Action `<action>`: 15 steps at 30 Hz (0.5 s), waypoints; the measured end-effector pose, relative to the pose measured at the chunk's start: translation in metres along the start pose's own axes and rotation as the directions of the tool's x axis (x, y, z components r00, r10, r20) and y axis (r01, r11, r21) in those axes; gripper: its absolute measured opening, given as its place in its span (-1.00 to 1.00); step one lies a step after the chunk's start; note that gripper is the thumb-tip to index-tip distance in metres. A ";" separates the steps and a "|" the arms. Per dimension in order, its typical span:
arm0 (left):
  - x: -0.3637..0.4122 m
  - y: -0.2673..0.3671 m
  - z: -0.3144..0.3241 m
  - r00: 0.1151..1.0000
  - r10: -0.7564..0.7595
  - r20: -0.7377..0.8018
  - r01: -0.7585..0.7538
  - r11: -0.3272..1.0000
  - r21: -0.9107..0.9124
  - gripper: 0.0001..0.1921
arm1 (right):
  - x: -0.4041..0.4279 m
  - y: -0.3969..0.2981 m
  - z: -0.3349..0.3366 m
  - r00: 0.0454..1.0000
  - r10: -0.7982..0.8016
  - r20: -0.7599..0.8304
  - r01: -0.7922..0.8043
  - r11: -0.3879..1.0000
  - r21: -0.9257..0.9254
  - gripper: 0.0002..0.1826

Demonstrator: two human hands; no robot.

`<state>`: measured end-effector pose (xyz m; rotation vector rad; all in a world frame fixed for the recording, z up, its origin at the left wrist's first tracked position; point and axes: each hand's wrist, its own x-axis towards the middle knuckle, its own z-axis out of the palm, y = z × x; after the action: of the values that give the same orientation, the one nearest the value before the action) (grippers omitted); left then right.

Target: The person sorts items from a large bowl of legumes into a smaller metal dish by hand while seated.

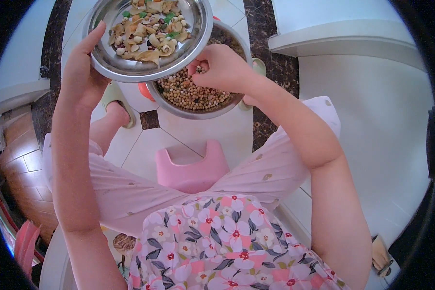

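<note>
My left hand (85,69) grips the left rim of a shallow steel plate (130,74), its thumb over the edge. On the plate lies a loose mix of pale dried slices (148,57), beans, round white seeds and green pieces. Below and partly behind it stands a larger steel bowl (203,115) holding many small tan beans or seeds (192,96). My right hand (221,69) is over this bowl with its fingers curled near the plate's lower right rim. Whether anything is between those fingertips cannot be told. The plate hides the bowl's upper left part.
Something orange-red (146,91) shows beside the bowl's left edge. A pink plastic stool (192,170) stands on the tiled floor (141,152) between my legs. Green slippers (119,105) are on my feet. White ledges (340,38) and dark marble strips border the floor.
</note>
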<state>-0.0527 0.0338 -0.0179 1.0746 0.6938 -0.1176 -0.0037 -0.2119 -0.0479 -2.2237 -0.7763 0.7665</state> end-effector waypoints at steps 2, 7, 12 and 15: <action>0.000 0.002 0.001 1.000 -0.002 0.002 0.002 1.000 0.004 -0.60 | 0.004 0.014 0.009 0.998 -0.050 -0.033 0.050 0.999 -0.010 -0.84; -0.001 -0.001 0.007 1.000 0.003 0.004 -0.003 0.999 -0.047 -0.60 | 0.003 0.009 0.025 0.994 -0.107 -0.018 0.104 0.988 -0.115 -0.83; -0.002 0.001 0.002 1.000 0.003 -0.016 -0.003 1.000 0.002 -0.59 | 0.002 0.010 0.027 0.991 -0.136 0.008 0.135 0.966 -0.219 -0.84; -0.004 0.003 0.004 1.000 -0.003 0.000 0.003 1.000 -0.027 -0.57 | 0.011 0.017 0.012 0.992 0.039 0.119 -0.063 0.977 0.206 -0.84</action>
<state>-0.0528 0.0311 -0.0126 1.0479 0.6955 -0.1098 0.0002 -0.2101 -0.0710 -2.0315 -0.6623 0.9626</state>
